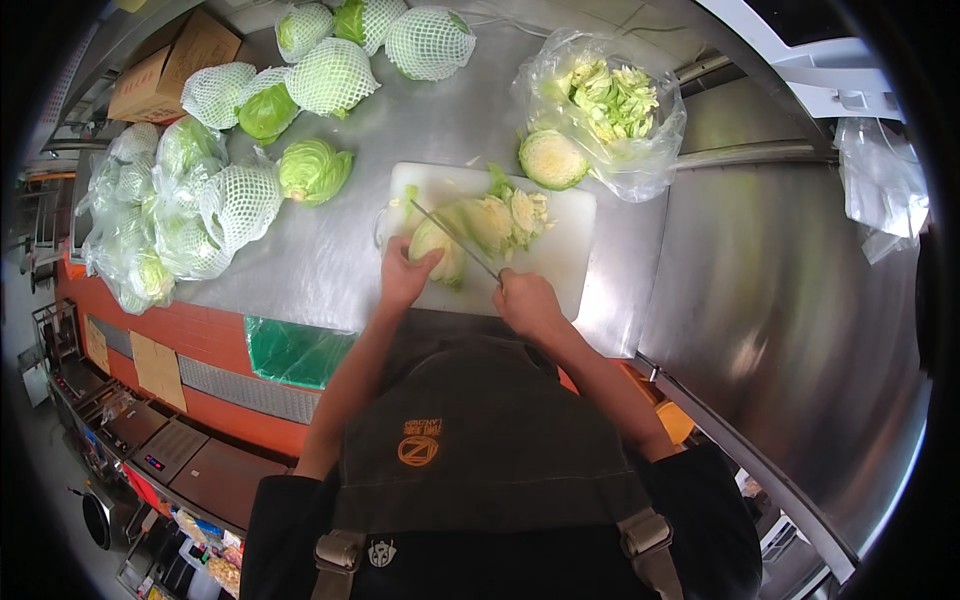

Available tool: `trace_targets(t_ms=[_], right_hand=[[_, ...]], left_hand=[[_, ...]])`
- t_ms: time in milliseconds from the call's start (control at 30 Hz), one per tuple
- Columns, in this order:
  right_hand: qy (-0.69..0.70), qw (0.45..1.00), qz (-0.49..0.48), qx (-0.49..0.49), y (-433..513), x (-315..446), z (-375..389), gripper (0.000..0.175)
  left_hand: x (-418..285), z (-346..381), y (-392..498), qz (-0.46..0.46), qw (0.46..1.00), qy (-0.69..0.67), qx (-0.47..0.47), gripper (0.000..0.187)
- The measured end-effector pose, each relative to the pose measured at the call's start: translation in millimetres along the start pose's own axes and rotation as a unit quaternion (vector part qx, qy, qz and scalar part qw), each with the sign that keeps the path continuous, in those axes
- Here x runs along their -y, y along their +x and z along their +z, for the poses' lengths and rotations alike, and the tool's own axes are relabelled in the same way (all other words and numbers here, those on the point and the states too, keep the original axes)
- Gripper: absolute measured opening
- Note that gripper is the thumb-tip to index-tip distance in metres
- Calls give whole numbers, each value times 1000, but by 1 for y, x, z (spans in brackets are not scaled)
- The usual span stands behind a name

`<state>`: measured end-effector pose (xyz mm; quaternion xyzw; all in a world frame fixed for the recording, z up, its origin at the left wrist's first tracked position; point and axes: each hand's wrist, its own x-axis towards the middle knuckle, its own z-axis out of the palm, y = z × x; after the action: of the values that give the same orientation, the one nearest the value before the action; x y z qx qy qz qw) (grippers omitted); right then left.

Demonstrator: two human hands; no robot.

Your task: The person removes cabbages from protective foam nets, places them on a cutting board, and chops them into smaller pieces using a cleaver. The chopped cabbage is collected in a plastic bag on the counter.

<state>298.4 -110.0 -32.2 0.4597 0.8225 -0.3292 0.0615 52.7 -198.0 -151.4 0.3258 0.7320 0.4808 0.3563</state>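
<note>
A white plastic cutting board lies on the steel table before me. My left hand steadies a piece of cabbage on it, thumb and fingers pressed to the near side. The knife is in my right hand, its blade slanting up and left across the cabbage; the handle is hidden in my fist. Cut cabbage pieces lie right of the blade. A cabbage half, cut face up, rests at the board's far edge, against a clear plastic bag that holds chopped cabbage.
On the steel table, a bare cabbage sits left of the board. Several cabbages in white foam nets stand behind it, and bagged ones at the left edge. A cardboard box is at the back left.
</note>
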Motion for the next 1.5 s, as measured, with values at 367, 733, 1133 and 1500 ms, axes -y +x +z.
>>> trace_targets(t_ms=[367, 733, 1133, 1500], right_hand=[[7, 1000, -11, -18, -23, -6, -9, 21], [-8, 997, 41, 63, -24, -14, -5, 25], [77, 997, -12, -15, 29, -9, 24, 25], [38, 995, 62, 69, -27, 9, -12, 26]], left_hand=[[-2, 0, 6, -29, 999, -36, 13, 47], [11, -2, 8, -17, 1000, 6, 18, 47], [15, -4, -4, -22, 994, -99, 46, 42], [13, -3, -2, -57, 998, 10, -14, 48]])
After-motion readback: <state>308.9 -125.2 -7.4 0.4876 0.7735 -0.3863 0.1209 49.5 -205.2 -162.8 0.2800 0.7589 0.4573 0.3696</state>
